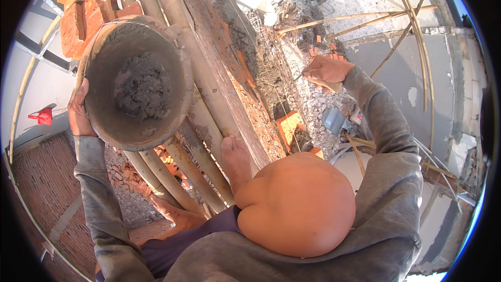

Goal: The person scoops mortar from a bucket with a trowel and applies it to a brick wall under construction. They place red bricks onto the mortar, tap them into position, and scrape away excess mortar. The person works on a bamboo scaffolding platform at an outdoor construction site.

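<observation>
A round, worn bucket (99, 91) with a thin wire handle stands tilted toward me on the left, above bamboo poles. Wet grey mortar (143, 86) lies in its bottom. My left hand (81, 110) grips the bucket's left side, fingers partly hidden behind it. Out over the far side of the brick wall (224, 73), my right hand (329, 70) is closed. A tan edge shows beneath its fingers, but I cannot make out what it holds. Patches of grey mortar (235, 21) cover part of the wall's top.
Orange bricks (86, 13) are stacked beyond the bucket. My bare feet (237, 162) rest on bamboo poles (195, 169), with rubble far below. Past the wall lie gravel (313, 120) and a blue container (334, 121). Crossed bamboo poles (412, 15) stand at the right. A string runs along the wall.
</observation>
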A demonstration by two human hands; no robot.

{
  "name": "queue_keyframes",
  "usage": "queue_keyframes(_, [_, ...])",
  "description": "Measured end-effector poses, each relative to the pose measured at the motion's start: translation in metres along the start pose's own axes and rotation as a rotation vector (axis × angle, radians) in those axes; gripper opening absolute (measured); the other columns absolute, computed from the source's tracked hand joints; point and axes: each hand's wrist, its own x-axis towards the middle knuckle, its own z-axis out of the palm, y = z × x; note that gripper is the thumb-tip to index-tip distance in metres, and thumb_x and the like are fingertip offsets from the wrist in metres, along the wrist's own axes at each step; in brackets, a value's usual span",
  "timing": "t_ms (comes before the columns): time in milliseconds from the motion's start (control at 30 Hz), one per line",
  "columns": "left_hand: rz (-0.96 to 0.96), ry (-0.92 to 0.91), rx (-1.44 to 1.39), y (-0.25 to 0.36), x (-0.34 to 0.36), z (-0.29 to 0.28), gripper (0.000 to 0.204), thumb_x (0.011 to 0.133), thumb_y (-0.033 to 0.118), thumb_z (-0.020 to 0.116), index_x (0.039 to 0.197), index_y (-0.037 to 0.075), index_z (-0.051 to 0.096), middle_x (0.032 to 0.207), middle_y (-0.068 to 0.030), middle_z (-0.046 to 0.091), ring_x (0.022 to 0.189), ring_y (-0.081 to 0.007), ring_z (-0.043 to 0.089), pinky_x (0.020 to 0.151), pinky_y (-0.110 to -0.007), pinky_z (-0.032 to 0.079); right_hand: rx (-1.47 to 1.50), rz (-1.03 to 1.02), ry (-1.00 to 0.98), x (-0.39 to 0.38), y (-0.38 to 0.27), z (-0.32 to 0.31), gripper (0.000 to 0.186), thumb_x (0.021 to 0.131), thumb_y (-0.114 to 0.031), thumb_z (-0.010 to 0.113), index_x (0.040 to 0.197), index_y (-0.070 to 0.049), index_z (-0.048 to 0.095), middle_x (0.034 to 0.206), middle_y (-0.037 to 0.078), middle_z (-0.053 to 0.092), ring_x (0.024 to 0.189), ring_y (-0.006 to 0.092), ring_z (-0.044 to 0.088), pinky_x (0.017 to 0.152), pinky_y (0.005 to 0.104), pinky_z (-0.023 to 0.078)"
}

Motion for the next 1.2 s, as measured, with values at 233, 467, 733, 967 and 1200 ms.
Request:
queue_keyframes(233, [0.025,-0.026,0.112,-0.001,0.005,-0.006,0.049,0.103,0.030,0.064,0.139,-0.004,0.062,0.133,-0.0124,0.069,0.118,-0.0214,0.068,0.103,-0.036,0.054,0.362,0.424,-0.041,-0.083,-0.022,0.067,0.032,0.103,-0.027,0.057,0.093,0.000,0.070,0.069,0.006,0.062,0.055,0.0156,0.063,0.044,0.0309,0.052])
queue_keyframes(467, [0.032,0.016,0.174,-0.001,0.005,-0.009,0.055,0.101,0.034,0.066,0.143,-0.002,0.062,0.137,-0.0106,0.067,0.125,-0.0196,0.064,0.110,-0.034,0.048,0.539,0.400,0.165,-0.138,-0.047,0.034,0.056,0.101,-0.030,0.068,0.143,0.005,0.060,0.078,0.005,0.065,0.055,0.0117,0.055,0.047,0.0261,0.045])
queue_keyframes(733, [0.008,0.026,0.149,0.003,-0.006,0.001,0.058,0.100,0.039,0.068,0.141,-0.003,0.063,0.135,-0.0105,0.068,0.126,-0.0191,0.063,0.109,-0.034,0.048,0.119,0.404,0.161,-0.086,-0.055,-0.016,0.045,0.099,-0.035,0.072,0.126,0.001,0.073,0.072,0.001,0.059,0.055,0.0107,0.050,0.048,0.0315,0.041])
queue_keyframes(967, [0.040,-0.004,0.060,-0.004,-0.008,-0.004,0.060,0.095,0.037,0.077,0.140,0.000,0.064,0.128,-0.0112,0.071,0.110,-0.0198,0.070,0.097,-0.034,0.057,-0.378,0.189,-0.245,0.004,-0.083,-0.006,0.024,0.094,-0.017,0.062,0.075,-0.003,0.065,0.058,0.004,0.050,0.051,0.0150,0.051,0.047,0.0348,0.040])
queue_keyframes(1200, [0.214,-0.035,0.430,0.014,-0.021,0.009,0.036,0.104,0.032,0.066,0.110,-0.002,0.074,0.106,-0.0076,0.075,0.092,-0.0155,0.069,0.081,-0.031,0.055,-0.522,0.072,-0.462,0.081,-0.106,0.001,0.029,0.088,-0.011,0.057,0.062,-0.002,0.045,0.055,0.010,0.049,0.050,0.0162,0.051,0.054,0.0415,0.042])
